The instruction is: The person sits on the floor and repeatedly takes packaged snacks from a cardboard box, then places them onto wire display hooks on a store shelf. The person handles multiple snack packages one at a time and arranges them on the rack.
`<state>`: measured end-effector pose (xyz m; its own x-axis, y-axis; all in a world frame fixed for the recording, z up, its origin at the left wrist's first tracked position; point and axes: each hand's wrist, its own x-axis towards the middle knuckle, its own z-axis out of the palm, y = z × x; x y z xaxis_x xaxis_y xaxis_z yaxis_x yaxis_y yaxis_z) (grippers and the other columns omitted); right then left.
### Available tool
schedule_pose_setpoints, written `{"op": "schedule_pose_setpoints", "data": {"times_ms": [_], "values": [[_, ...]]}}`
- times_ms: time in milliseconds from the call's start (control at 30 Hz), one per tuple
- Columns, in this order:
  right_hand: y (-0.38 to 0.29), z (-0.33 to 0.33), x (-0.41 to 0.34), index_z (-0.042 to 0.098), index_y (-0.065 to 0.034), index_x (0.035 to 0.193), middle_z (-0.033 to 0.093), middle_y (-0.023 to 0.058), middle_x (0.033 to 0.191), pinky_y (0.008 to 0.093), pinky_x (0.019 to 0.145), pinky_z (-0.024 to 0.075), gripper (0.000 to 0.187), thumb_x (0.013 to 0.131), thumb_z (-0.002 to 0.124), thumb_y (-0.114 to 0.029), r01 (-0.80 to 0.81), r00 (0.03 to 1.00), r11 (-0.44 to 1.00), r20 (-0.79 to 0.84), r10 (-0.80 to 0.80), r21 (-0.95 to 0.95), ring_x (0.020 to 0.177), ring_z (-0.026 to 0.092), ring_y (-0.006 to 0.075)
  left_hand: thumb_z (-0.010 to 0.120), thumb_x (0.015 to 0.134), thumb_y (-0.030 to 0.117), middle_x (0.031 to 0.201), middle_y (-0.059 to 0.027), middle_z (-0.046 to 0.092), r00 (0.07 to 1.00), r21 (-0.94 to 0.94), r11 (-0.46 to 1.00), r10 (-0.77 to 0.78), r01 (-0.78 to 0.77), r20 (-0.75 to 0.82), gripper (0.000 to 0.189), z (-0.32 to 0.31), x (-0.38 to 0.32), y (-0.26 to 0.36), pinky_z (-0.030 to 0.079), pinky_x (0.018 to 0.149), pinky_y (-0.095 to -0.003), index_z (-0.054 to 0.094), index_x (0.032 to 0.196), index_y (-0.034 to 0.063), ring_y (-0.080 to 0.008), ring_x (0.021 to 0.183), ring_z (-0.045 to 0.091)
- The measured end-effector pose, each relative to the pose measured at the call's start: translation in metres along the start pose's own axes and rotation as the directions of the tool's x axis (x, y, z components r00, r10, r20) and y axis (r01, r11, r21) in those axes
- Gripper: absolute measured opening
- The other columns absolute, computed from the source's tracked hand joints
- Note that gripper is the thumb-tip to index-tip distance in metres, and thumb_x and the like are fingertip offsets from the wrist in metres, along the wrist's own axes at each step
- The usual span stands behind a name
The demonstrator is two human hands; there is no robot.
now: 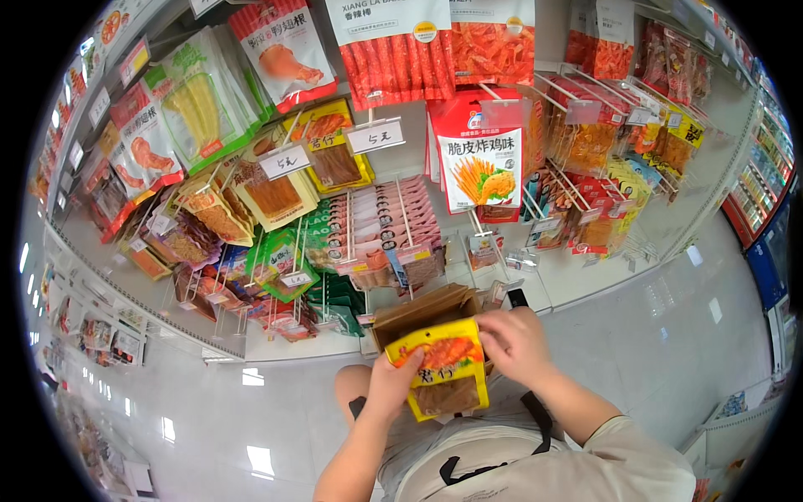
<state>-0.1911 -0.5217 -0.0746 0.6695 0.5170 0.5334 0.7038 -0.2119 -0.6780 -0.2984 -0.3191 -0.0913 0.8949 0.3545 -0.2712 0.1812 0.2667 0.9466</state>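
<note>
Just above my lap is a yellow snack packet with a picture of food on its upper half and a clear window with brown contents below. My left hand grips its left side, the thumb lying across the front. At the packet's upper right corner, the fingers of my right hand pinch the edge. Directly behind the packet stands an open cardboard box, its flap raised; what lies inside is mostly hidden. A similar yellow packet hangs on the rack ahead, behind white price tags.
Hooks on the wall rack hold many snack bags, among them a red and white bag and pink packets. Metal hooks with price tags jut towards me. Pale tiled floor spreads on both sides. A drinks cooler stands far right.
</note>
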Motion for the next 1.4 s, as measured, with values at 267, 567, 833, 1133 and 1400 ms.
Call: {"op": "schedule_pose_setpoints", "data": {"times_ms": [267,567,833,1133,1400], "values": [[0.116,-0.005,-0.048,0.060,-0.0083,0.118,0.056,0.0168,0.121,0.0447,0.092,0.0446,0.045,0.078,0.070,-0.026,-0.122,0.981,0.898,0.084,0.173,-0.422,0.110,0.053,0.0382,0.067,0.090,0.007,0.099,-0.0052,0.069,0.966,-0.068,0.980,0.173,-0.189,-0.191,0.018,-0.024,0.031,0.062,0.052,0.077,-0.0272,0.066,0.106,-0.0013,-0.0124,0.087,0.064],[0.178,0.025,-0.098,0.068,-0.0120,0.098,0.055,0.0124,0.116,0.0492,0.095,0.0382,0.026,0.075,0.065,-0.023,-0.369,0.922,0.834,-0.048,0.384,-0.410,0.113,0.047,0.0356,0.069,0.089,0.011,0.106,-0.0073,0.067,0.862,-0.091,0.905,0.361,-0.416,-0.357,0.030,-0.080,0.134,0.148,0.053,0.081,-0.0325,0.059,0.116,0.0018,-0.0171,0.090,0.065],[0.181,0.025,-0.090,0.067,-0.0144,0.089,0.056,0.0081,0.110,0.0480,0.092,0.0372,0.019,0.070,0.065,-0.017,-0.345,0.938,0.849,-0.108,0.330,-0.401,0.108,0.047,0.0341,0.069,0.090,0.017,0.117,-0.0033,0.062,0.815,-0.081,0.835,0.503,-0.544,-0.287,0.036,-0.099,0.182,0.207,0.048,0.088,-0.0367,0.055,0.122,0.0078,-0.0178,0.103,0.060],[0.190,0.024,-0.094,0.066,-0.0161,0.086,0.055,0.0073,0.109,0.0476,0.091,0.0361,0.016,0.070,0.066,-0.015,-0.362,0.932,0.854,-0.119,0.343,-0.374,0.108,0.047,0.0335,0.057,0.097,0.021,0.124,-0.0095,0.062,0.826,-0.085,0.846,0.485,-0.526,-0.288,0.035,-0.094,0.184,0.228,0.049,0.094,-0.0424,0.055,0.127,0.0017,-0.0238,0.110,0.061],[0.189,0.024,-0.089,0.068,-0.0182,0.092,0.055,0.0072,0.111,0.0475,0.092,0.0374,0.019,0.074,0.065,-0.022,-0.388,0.915,0.837,-0.057,0.399,-0.386,0.114,0.045,0.0329,0.062,0.092,0.013,0.118,-0.0082,0.063,0.801,0.024,0.842,0.521,-0.539,-0.296,0.034,-0.106,0.193,0.231,0.051,0.089,-0.0383,0.057,0.124,0.0025,-0.0208,0.104,0.062]]}}
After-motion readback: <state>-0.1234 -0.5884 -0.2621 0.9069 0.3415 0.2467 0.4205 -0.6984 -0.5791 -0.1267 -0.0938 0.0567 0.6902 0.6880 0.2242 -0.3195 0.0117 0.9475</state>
